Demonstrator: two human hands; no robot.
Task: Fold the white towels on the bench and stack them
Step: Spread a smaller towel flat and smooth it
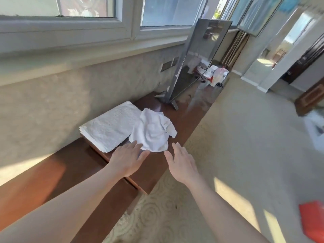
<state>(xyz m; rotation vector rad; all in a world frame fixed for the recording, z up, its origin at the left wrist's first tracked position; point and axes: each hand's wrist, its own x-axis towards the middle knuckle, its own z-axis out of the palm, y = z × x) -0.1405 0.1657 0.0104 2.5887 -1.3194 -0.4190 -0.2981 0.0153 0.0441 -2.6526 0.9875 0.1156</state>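
Sunlit and brown, your bench (73,165) runs under the windows at upper left. A folded towel stack (108,126) already lies at centre frame, so part of the job looks done. Touching its right edge sits one crumpled towel (153,131), not yet folded. Your left hand (127,159) and right hand (182,163) reach toward it, grip wide, holding nothing. No containers show.

My left fingertips (138,144) blur against the crumpled towel (152,132); at four o'clock, an orange thing (312,220) is cut off.
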